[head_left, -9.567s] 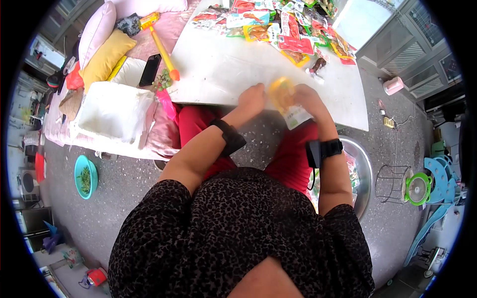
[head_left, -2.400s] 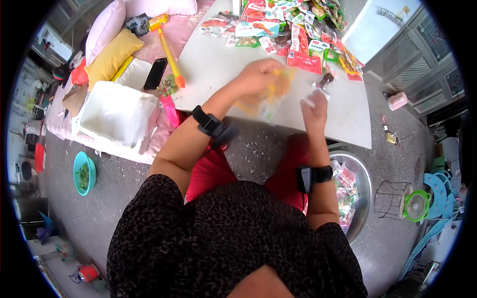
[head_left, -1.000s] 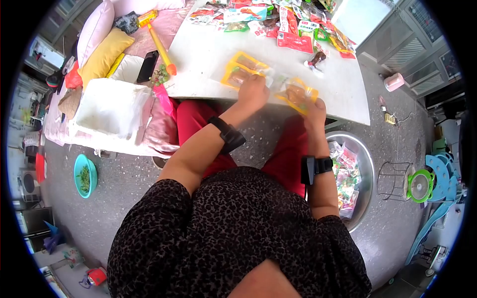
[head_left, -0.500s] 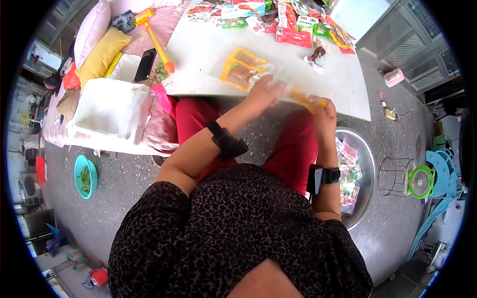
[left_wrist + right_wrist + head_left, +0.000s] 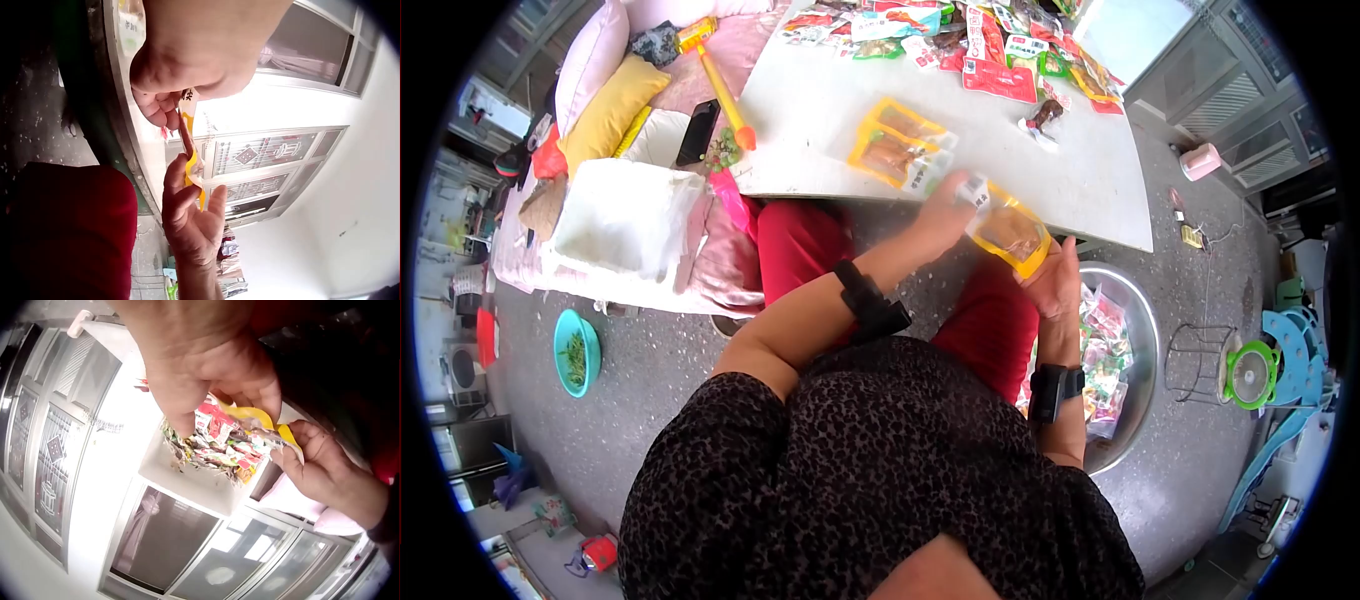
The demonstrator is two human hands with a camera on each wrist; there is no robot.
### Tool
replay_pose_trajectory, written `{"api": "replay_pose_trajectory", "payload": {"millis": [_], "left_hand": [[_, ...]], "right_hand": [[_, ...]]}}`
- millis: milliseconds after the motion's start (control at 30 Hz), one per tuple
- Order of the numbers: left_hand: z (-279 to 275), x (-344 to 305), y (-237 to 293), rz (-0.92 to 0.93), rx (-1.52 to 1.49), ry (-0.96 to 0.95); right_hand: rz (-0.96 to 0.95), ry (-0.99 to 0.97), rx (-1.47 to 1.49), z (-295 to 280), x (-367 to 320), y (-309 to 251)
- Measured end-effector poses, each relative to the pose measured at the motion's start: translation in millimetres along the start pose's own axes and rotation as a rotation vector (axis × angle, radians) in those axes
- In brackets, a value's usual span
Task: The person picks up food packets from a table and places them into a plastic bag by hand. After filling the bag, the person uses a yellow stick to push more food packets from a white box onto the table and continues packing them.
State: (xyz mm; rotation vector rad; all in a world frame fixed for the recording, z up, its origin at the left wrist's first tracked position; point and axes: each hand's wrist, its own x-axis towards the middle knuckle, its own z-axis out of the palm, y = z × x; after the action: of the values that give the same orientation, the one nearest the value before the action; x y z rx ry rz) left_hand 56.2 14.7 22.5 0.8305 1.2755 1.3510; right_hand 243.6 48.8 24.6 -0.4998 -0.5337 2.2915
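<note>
A yellow-edged, clear-windowed food packet [image 5: 1010,232] with brown contents is held at the table's front edge. My left hand [image 5: 948,212] pinches its white printed end between thumb and fingers, as the left wrist view shows. My right hand [image 5: 1055,282] is palm up under the yellow end, fingers against the packet and thumb standing apart from it. In the right wrist view the packet [image 5: 259,417] stretches between both hands, seen nearly edge-on. Left of the hands, two similar yellow packets [image 5: 890,160] lie overlapping on the white table [image 5: 800,125].
Many colourful packets [image 5: 1000,75] are heaped at the table's far side; a dark brown piece in clear wrap [image 5: 1045,120] lies nearer. A metal basin [image 5: 1140,370] of packets stands on the floor at right. A white foam box [image 5: 620,225] and phone [image 5: 698,132] sit on the bed.
The left hand has left the two packets on the table and now grips the held packet's white end. The right hand has turned palm up, and the packet has come nearer the body.
</note>
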Motion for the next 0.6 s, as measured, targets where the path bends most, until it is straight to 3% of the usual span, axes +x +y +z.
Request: {"api": "replay_pose_trajectory", "payload": {"millis": [100, 233, 267, 367, 500, 600], "left_hand": [[-1.0, 5.6, -7.8, 0.098, 0.199, 0.022], [-11.4, 19.9, -21.8, 0.316, 0.457, 0.19], [-8.5, 10.6, 3.7, 0.28, 0.499, 0.265], [-26.2, 22.2, 1.9, 0.646, 1.017, 0.312], [-28.4, 20.3, 5.6, 0.603, 1.219, 0.217], [-52.3, 12.1, 7.6, 0.917, 1.229, 0.102]], "right_hand": [[0.005, -0.154, -0.172, -15.0, 12.4, 3.0], [-0.333, 0.144, -0.246, 7.1, 18.6, 13.1], [-0.381, 0.13, -0.291, 3.5, 21.9, 11.8], [-0.52, 0.139, -0.452, -5.8, 31.2, 8.7], [-0.676, 0.273, -0.63, 5.1, 36.8, 14.0], [-0.729, 0.323, -0.617, 5.7, 35.2, 12.5]]}}
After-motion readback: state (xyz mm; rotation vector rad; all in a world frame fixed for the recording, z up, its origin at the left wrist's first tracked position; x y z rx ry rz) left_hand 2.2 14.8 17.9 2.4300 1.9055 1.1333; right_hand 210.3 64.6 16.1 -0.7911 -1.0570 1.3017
